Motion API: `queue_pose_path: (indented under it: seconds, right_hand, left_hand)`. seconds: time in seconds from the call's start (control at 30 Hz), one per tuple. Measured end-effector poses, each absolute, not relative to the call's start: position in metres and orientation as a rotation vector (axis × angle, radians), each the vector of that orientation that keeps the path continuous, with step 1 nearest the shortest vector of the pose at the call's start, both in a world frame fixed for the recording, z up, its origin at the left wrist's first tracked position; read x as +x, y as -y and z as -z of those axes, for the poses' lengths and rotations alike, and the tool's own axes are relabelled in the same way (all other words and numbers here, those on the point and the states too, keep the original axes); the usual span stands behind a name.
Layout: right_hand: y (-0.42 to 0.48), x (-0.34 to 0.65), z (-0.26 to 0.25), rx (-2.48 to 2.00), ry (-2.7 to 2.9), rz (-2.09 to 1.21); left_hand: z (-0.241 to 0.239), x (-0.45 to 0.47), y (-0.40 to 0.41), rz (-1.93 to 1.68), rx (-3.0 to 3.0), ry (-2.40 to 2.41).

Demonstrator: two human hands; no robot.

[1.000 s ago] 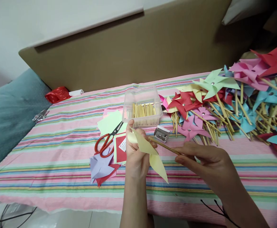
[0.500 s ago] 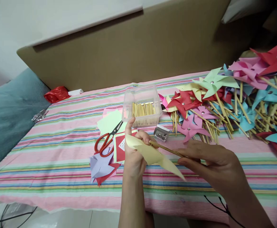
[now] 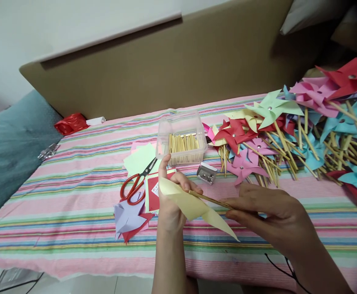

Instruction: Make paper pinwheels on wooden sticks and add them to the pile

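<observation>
My left hand (image 3: 169, 210) is closed on a pale yellow paper pinwheel (image 3: 196, 206), its index finger sticking up. A thin wooden stick (image 3: 210, 199) meets the back of the pinwheel at my left fingertips. Between thumb and fingers, my right hand (image 3: 270, 216) pinches the stick's other end. The pinwheel's centre is hidden from view. Just beyond my hands, a small open box (image 3: 207, 173) holds shiny metal pins. Behind it a clear plastic container (image 3: 181, 158) contains many short wooden sticks (image 3: 182, 143).
Red-handled scissors (image 3: 133, 188) lie on coloured paper sheets (image 3: 140, 161) at left, near purple cut paper (image 3: 129, 218). Finished pinwheels (image 3: 242, 165) are heaped at right. A red plastic bag (image 3: 72, 123) lies at the far left. Striped cloth (image 3: 74, 212) covers the surface.
The view has shifted slightly. Both hands still hold the pinwheel and stick, now slightly lower and further left in the picture.
</observation>
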State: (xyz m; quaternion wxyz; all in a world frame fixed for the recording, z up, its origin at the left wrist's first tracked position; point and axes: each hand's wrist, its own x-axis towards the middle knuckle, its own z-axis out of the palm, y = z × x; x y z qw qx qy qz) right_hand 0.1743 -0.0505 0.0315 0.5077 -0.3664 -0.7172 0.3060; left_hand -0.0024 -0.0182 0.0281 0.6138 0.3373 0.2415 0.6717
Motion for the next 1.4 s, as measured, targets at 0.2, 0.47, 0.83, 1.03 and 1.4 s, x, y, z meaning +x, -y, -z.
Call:
queue_pose_path:
  seconds: [0.2,0.47,0.83,1.03,1.4]
  right_hand:
    - [0.051,0.172,-0.033,-0.918,1.729,-0.738]
    - [0.050,0.170,-0.034,-0.908,1.729,-0.752]
    - [0.048,0.158,-0.034,-1.034,1.657,-0.695]
    - [0.042,0.163,-0.018,-1.323,1.605,-0.795]
    - [0.034,0.168,0.001,-1.419,1.498,-0.975]
  left_hand:
    - [-0.030,0.000,0.020,-1.558,0.709,-0.639]
    - [-0.029,0.001,0.019,-1.620,0.718,-0.606]
    - [-0.019,0.000,0.013,-1.697,0.602,-0.714]
    - [-0.016,0.002,0.006,-1.848,0.526,-1.075]
    - [-0.017,0.010,0.006,-1.759,0.581,-1.225]
